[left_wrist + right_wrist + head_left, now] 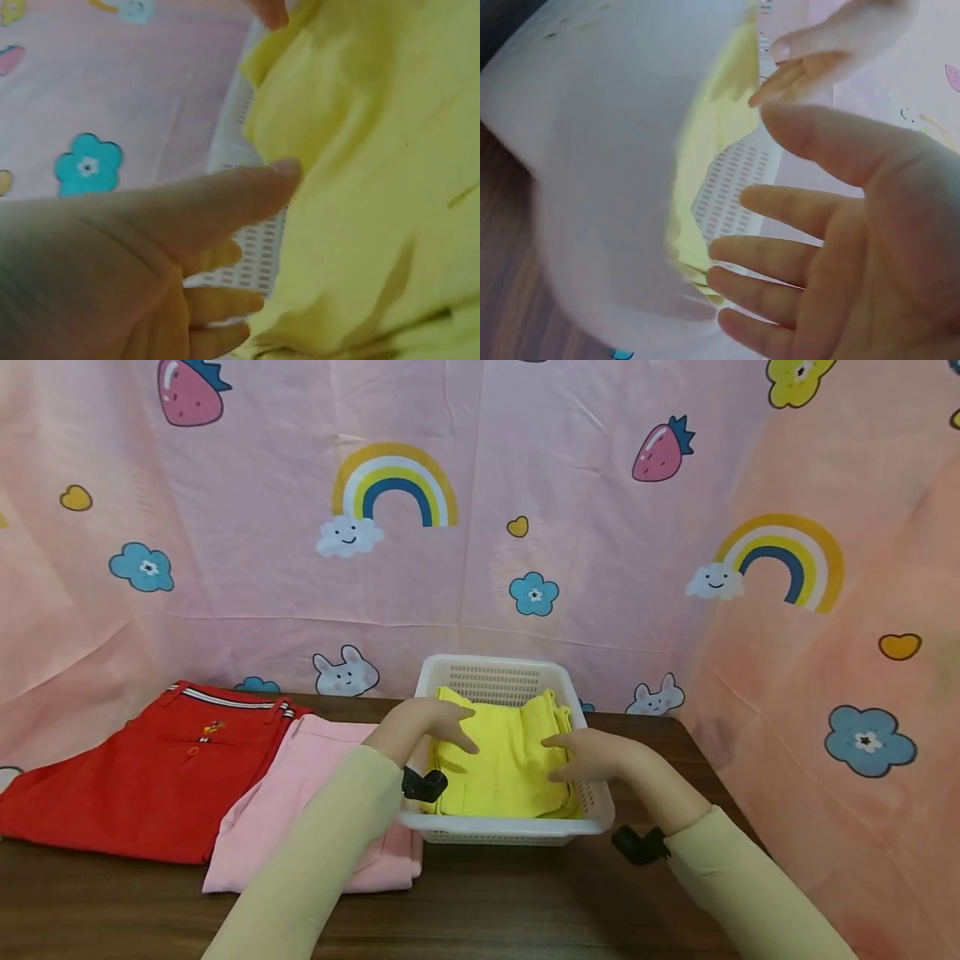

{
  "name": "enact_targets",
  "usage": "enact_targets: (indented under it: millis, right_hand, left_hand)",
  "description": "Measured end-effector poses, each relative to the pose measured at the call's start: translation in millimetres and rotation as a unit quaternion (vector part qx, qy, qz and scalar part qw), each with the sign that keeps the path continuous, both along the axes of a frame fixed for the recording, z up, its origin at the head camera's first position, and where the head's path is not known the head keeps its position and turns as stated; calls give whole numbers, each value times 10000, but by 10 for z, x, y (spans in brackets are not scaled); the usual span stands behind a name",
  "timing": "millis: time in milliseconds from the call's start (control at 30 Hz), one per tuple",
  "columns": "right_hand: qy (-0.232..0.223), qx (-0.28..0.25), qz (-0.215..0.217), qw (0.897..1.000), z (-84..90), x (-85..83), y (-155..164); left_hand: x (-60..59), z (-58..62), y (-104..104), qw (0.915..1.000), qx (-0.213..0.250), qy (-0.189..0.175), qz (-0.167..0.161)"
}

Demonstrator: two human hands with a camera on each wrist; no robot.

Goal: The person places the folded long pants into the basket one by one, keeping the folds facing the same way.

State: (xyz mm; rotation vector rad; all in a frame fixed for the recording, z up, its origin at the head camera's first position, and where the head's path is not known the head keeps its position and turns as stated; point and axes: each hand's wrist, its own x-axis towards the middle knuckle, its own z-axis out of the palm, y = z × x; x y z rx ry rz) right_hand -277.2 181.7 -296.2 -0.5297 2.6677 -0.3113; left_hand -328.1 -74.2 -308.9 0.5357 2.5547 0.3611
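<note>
Leaning over the dark wooden table [487, 902], a person in pale yellow sleeves has both arms stretched toward a white plastic basket [517, 831] that stands near the table's middle. A small black device is strapped at each wrist. The left hand [427, 727] lies on the left part of a folded yellow garment [502, 760] that fills the basket, its fingers straight and resting flat on the cloth, pinching nothing. The right hand [592, 756] rests on the garment's right side, close to the basket's right wall, fingers likewise extended and loosely together on the fabric. From the left wrist view the thumb [247, 187] points across the yellow cloth [375, 187] with the basket's slotted wall [259, 255] showing behind it; from the right wrist view the right hand's fingers [780, 262] are spread open beside the blurred basket rim [607, 165], with the other hand [832, 45] visible beyond.

Just left of the basket, touching its side, lies a folded pink garment [292, 793], partly under the left forearm. Further left, overlapped at its edge by the pink one, are red shorts [157, 777] with a striped waistband. Behind everything hangs a pink curtain [247, 568] printed with rainbows, strawberries, flowers and rabbits.
</note>
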Motion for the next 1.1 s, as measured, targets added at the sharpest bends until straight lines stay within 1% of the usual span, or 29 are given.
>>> enact_targets:
  millis: [167, 267, 367, 433, 467, 600, 700, 800, 933, 1033, 1100]
  right_hand:
    - [407, -226, -23, 9989, 61, -117, -36]
    - [688, -308, 33, 9972, 76, -198, -82]
    - [891, -421, 22, 9951, 84, -274, -143]
    - [946, -484, 12, 9943, 76, -326, -179]
    - [909, -526, -35, 9945, 67, -350, -196]
    - [707, -530, -64, 9961, 8, -450, -252]
    - [542, -434, -86, 9976, -46, -519, -295]
    - [397, -173, -5, 9991, -93, -574, -340]
    - [48, 227, 56, 9997, -149, -616, -394]
    - [-204, 513, -49, 9985, -190, -634, -415]
    - [-292, 710, -108, 9970, -221, -645, -420]
  left_hand:
    - [127, -18, -180, 9972, 613, 339, -275]
    - [260, -28, -266, 9942, 917, 504, -253]
    - [406, -37, -321, 9930, 1024, 561, -184]
    - [486, -54, -339, 9935, 924, 646, -181]
    - [523, -61, -339, 9938, 840, 709, -195]
    - [651, -105, -314, 9930, 460, 989, -443]
    - [735, -155, -279, 9908, 338, 1165, -597]
    - [806, -199, -247, 9878, 325, 1327, -753]
    - [868, -264, -229, 9818, 228, 1620, -970]
    - [894, -320, -233, 9768, 201, 1860, -1047]
    - [909, -339, -241, 9732, 246, 2001, -1104]
